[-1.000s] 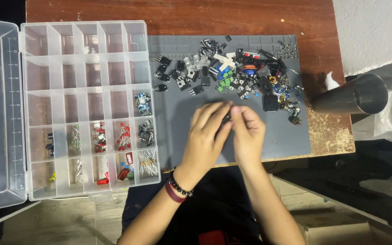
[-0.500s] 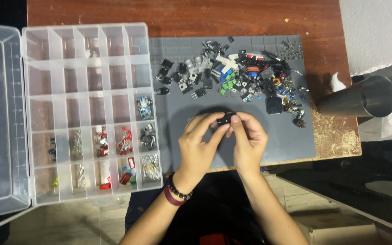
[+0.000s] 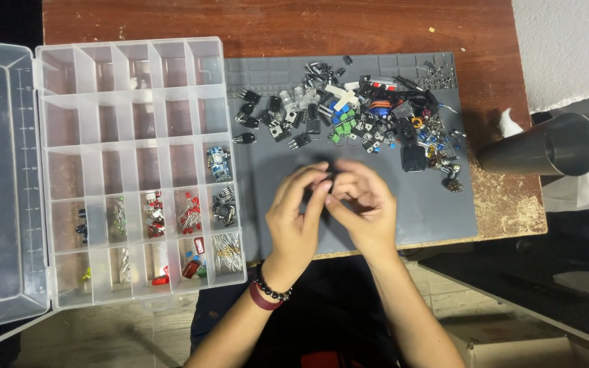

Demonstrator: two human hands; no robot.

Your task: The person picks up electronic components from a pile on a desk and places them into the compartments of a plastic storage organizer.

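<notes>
Fingers of two hands meet over a grey work mat, curled together and pinching one small dark part, mostly hidden between the fingertips. From the left: one clear plastic organiser box lies open, its lower compartments holding small components. The left hand, two bracelets at its wrist, touches the right hand. Above them lies one loose heap of electronic components. At far right lies one metal cylinder.
</notes>
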